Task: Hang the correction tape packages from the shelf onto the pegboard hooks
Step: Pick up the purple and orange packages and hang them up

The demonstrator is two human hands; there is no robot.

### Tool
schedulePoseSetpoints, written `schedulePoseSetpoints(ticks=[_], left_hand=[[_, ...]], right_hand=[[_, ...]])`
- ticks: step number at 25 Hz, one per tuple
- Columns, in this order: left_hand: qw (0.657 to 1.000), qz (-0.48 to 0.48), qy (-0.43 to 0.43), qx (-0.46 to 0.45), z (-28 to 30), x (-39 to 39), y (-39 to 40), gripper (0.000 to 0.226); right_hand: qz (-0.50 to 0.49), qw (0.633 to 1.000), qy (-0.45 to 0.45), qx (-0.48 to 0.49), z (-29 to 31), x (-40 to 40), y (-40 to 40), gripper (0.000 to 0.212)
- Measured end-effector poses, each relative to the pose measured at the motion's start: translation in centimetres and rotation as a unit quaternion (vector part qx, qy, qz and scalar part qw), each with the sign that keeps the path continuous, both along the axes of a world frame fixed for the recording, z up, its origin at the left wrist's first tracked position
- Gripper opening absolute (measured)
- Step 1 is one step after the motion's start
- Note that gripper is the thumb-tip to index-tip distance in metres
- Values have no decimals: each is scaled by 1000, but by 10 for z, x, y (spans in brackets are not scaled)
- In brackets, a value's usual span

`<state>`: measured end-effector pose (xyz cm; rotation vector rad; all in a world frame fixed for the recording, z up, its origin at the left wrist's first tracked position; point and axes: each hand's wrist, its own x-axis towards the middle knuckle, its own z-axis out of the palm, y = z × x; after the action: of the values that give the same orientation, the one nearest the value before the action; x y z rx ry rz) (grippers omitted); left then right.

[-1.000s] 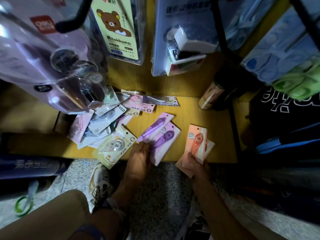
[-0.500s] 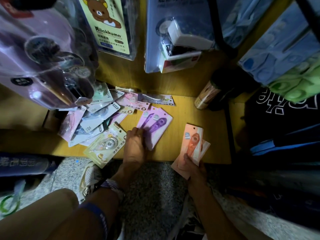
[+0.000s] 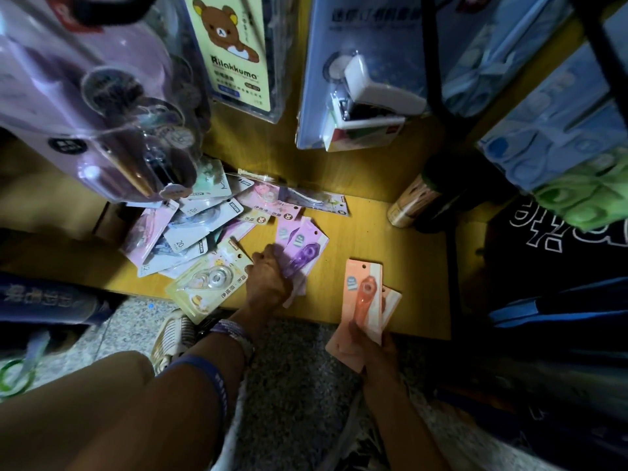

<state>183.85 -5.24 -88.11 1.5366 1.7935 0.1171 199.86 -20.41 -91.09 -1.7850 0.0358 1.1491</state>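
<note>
Left hand [image 3: 270, 283] gripping purple packages [image 3: 300, 249] on yellow shelf [image 3: 401, 260]; right hand [image 3: 373, 348] clutching orange packages [image 3: 363, 294] at shelf edge. Advice: square purple pair, align hang holes, lift clear of loose pile [image 3: 190, 232] before reaching hooks.

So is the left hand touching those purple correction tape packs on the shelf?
Touching. The head view shows the left hand lying on the lower edge of the purple correction tape packages, fingers curled over them, no gap visible.
</note>
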Motion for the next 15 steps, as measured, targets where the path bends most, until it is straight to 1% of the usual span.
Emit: schedulePoseSetpoints(ticks=[1, 2, 3, 5, 6, 8, 9, 11, 12, 13, 15], left_hand=[[1000, 21, -14, -9, -2, 1, -1, 80], [998, 37, -33, -25, -2, 3, -2, 77], [995, 55, -74, -45, -1, 4, -3, 72], [971, 97, -187, -115, -1, 6, -10, 56], [956, 119, -229, -138, 2, 6, -16, 52], [943, 164, -253, -142, 8, 6, -30, 50], [935, 175, -269, -150, 17, 5, -39, 42], [920, 177, -310, -161, 35, 2, -57, 20], [916, 181, -322, -159, 46, 1, -65, 16], [913, 187, -330, -150, 62, -3, -75, 18], [904, 195, -357, -130, 91, -16, -93, 31]], right_hand=[[10, 1000, -4, -18, -2, 1, -4, 76], [17, 1000, 4, -22, 2, 2, -5, 86], [17, 1000, 11, -13, 6, 4, -6, 79], [29, 998, 47, 10, 18, 6, -7, 45], [37, 998, 48, 16, 16, 8, -8, 39], [41, 997, 52, 31, 28, 7, -11, 38], [38, 997, 60, 43, 37, 5, -13, 37], [38, 993, 87, 75, 60, 1, -18, 34], [44, 990, 100, 92, 71, -3, -21, 33], [54, 985, 113, 115, 86, -7, -24, 36], [69, 976, 140, 151, 116, -17, -32, 45]])
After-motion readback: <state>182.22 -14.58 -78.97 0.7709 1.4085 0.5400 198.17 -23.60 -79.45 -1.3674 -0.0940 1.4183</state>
